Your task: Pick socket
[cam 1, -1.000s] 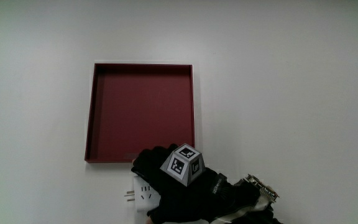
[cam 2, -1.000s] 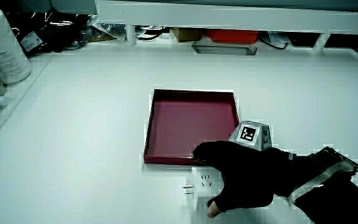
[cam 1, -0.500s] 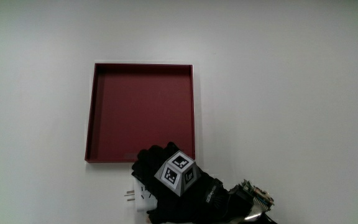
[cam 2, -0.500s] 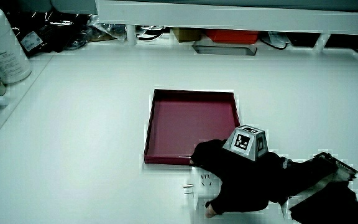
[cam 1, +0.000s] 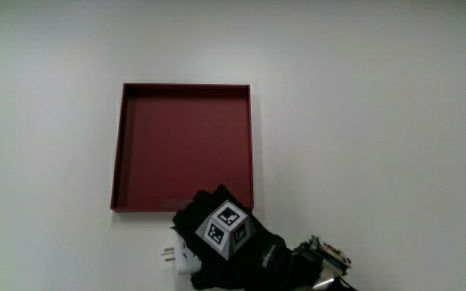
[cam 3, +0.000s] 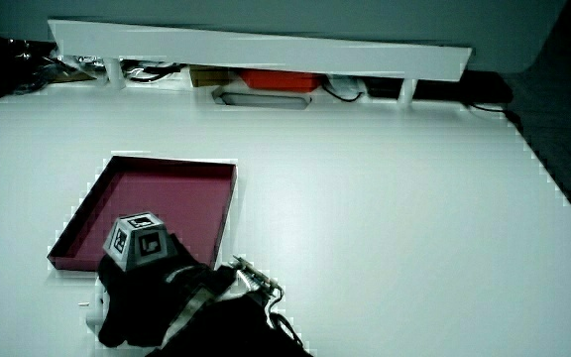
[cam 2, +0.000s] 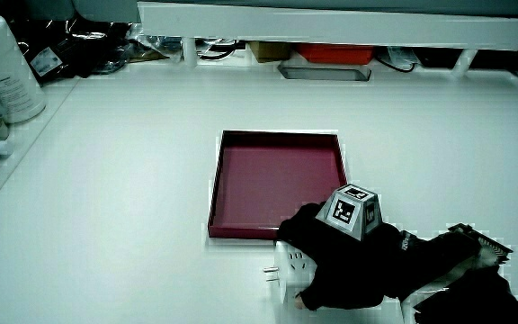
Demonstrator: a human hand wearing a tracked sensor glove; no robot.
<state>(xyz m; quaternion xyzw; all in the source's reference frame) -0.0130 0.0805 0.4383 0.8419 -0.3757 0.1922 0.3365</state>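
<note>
The socket (cam 2: 288, 270), a small white cube, is sitting on the table (cam 1: 379, 121) just under the fingers (cam 2: 306, 297), right beside the near wall of the dark red tray (cam 1: 184, 145) and closer to the person than the tray is. The hand (cam 1: 225, 246) is lying over it, and in a side view the fingers are curling round its near face while the thumb side is pressing against the face towards the tray. It is looking like a clamp on the socket, though the glove is hiding most of the contact. In the main view the plug prongs (cam 1: 168, 255) are poking out sideways from beneath the fingers, clear of the glove.

What could go wrong from here? The block is smooth and boxy, so a shallow pinch could be letting it slip or swivel as it rises. The tray wall is lying just past the fingertips, and a knuckle or a corner of the socket might be catching that rim and nudging the tray. Those prongs could also be scraping the table if the block tips.

Writing: none that can be read on the socket or the tray. The cube (cam 2: 351, 212) on the back of the glove is showing only black and white square patterns, no words.
</note>
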